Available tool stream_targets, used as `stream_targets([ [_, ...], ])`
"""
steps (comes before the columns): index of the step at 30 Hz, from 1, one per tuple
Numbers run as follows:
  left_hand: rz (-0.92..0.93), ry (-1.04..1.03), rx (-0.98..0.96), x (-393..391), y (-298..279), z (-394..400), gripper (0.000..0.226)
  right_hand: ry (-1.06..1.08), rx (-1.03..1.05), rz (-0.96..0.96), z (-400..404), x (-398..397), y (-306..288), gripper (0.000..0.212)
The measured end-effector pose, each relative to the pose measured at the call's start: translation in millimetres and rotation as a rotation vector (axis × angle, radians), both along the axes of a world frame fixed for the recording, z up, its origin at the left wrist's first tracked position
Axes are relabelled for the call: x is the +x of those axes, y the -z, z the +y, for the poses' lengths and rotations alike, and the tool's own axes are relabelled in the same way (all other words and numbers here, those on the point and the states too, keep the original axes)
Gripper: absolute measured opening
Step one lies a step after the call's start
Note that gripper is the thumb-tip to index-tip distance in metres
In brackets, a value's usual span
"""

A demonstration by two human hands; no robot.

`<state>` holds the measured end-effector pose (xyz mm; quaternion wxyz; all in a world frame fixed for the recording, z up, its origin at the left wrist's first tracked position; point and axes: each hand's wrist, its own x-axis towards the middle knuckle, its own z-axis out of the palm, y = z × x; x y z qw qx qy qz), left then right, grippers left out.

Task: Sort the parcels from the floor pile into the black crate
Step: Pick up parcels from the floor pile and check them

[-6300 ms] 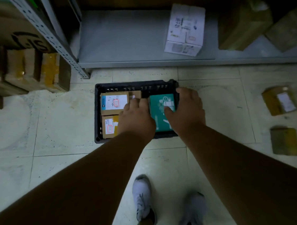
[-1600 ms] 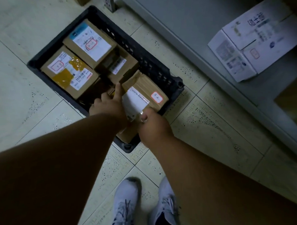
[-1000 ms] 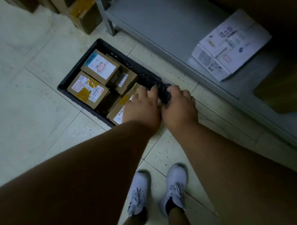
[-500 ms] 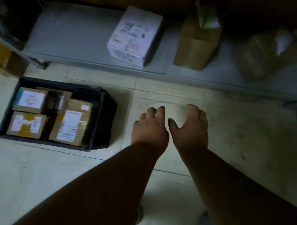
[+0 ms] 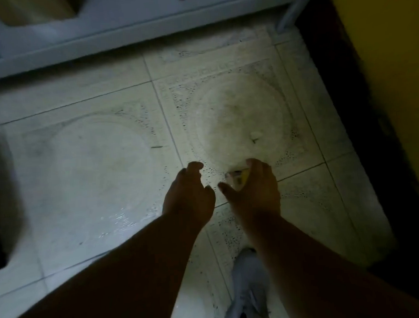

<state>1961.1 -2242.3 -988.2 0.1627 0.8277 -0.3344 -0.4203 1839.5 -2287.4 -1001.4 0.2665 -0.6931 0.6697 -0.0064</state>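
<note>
A small parcel [image 5: 238, 178] with a pale label and yellow tape lies on the tiled floor, mostly hidden under my right hand [image 5: 253, 190]. That hand grips it, fingers curled over its far edge and thumb stretched along its near left side. My left hand [image 5: 188, 195] hovers just left of it with loosely curled fingers and holds nothing. A dark blurred shape at the left edge is the black crate [image 5: 1, 204]; its contents are out of view.
The grey bottom shelf [image 5: 126, 30] runs along the top, with a cardboard box [image 5: 29, 10] on it and a shelf leg [image 5: 288, 13] at its right end. A dark strip and a yellow surface [image 5: 392, 78] border the right side. My white shoe [image 5: 248, 291] stands below.
The view has swung right, away from the crate, which is now only at the left edge. Both hands moved to a small parcel on the floor, and my right hand has closed over it.
</note>
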Motion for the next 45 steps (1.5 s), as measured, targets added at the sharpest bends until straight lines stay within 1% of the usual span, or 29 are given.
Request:
stream_targets([
  [2, 0.069, 0.013, 0.042, -22, 32, -12, 0.049, 0.011, 0.013, 0.009, -3, -24, 33, 0.085],
  [4, 0.131, 0.031, 0.073, -38, 61, -22, 0.045, -0.019, 0.036, 0.05, -7, -42, 65, 0.093],
  [7, 0.151, 0.038, 0.064, -59, 98, -33, 0.04, -0.152, 0.078, 0.223, -12, -63, 110, 0.107],
  [9, 0.131, 0.112, 0.089, -68, 120, -37, 0.036, -0.102, 0.143, 0.25, -14, -68, 137, 0.113],
  [10, 0.111, 0.15, 0.104, -70, 130, -39, 0.031, -0.045, 0.175, 0.242, -14, -68, 148, 0.116],
  [11, 0.098, 0.145, 0.114, -71, 139, -41, 0.023, -0.006, 0.187, 0.228, -14, -68, 158, 0.117],
  [12, 0.101, 0.118, 0.119, -73, 145, -44, 0.014, 0.016, 0.171, 0.21, -13, -67, 165, 0.117],
  [13, 0.12, 0.085, 0.112, -75, 148, -47, 0.013, 0.021, 0.146, 0.191, -13, -65, 172, 0.115],
  [14, 0.167, 0.056, 0.102, -76, 149, -49, 0.02, 0.022, 0.126, 0.174, -14, -64, 175, 0.111],
  [15, 0.226, 0.02, 0.106, -76, 149, -51, 0.024, 0.025, 0.118, 0.167, -16, -62, 177, 0.107],
  [16, 0.296, -0.025, 0.111, -76, 148, -52, 0.024, 0.023, 0.115, 0.172, -17, -60, 177, 0.103],
  [18, 0.442, -0.164, 0.152, -75, 144, -53, 0.017, 0.007, 0.085, 0.202, -18, -57, 174, 0.102],
  [19, 0.504, -0.236, 0.17, -74, 142, -55, 0.012, -0.007, 0.049, 0.226, -20, -56, 170, 0.105],
  [20, 0.548, -0.283, 0.172, -72, 138, -56, 0.014, -0.007, 0.011, 0.239, -22, -54, 162, 0.11],
  [21, 0.569, -0.307, 0.16, -69, 134, -57, 0.027, 0.014, -0.02, 0.223, -25, -52, 151, 0.116],
  [22, 0.551, -0.303, 0.131, -66, 127, -58, 0.035, 0.057, -0.03, 0.179, -29, -48, 138, 0.121],
  [24, 0.465, -0.323, 0.067, -54, 107, -56, 0.04, 0.2, 0.017, 0.001, -39, -36, 105, 0.125],
  [25, 0.423, -0.338, 0.045, -45, 93, -53, 0.037, 0.279, 0.041, -0.127, -42, -28, 87, 0.125],
  [27, 0.343, -0.353, 0.043, -23, 60, -43, 0.028, 0.368, 0.046, -0.339, -44, -10, 50, 0.12],
  [28, 0.311, -0.355, 0.05, -9, 43, -38, 0.029, 0.381, 0.049, -0.423, -44, -1, 31, 0.115],
  [31, 0.224, -0.26, 0.023, 41, -11, -26, 0.045, 0.417, 0.138, -0.671, -41, 31, -30, 0.106],
  [33, 0.234, -0.297, 0.013, 74, -48, -19, 0.05, 0.437, 0.226, -0.792, -41, 55, -68, 0.093],
  [35, 0.286, -0.438, 0.048, 107, -88, -12, 0.05, 0.439, 0.336, -0.88, -41, 82, -105, 0.079],
  [37, 0.453, -0.596, 0.045, 143, -130, -2, 0.049, 0.429, 0.423, -0.95, -38, 113, -145, 0.073],
  [38, 0.564, -0.632, 0.02, 162, -149, 5, 0.05, 0.419, 0.454, -0.975, -36, 130, -165, 0.071],
  [40, 0.77, -0.571, -0.065, 200, -183, 23, 0.057, 0.384, 0.508, -1.011, -30, 163, -203, 0.066],
  [42, 0.891, -0.484, -0.146, 236, -213, 41, 0.061, 0.347, 0.568, -1.06, -23, 196, -237, 0.058],
  [43, 0.927, -0.46, -0.187, 253, -226, 51, 0.06, 0.324, 0.608, -1.07, -16, 214, -254, 0.051],
  [45, 0.875, -0.475, -0.264, 282, -254, 67, 0.053, 0.225, 0.687, -1.014, 2, 254, -284, 0.04],
])
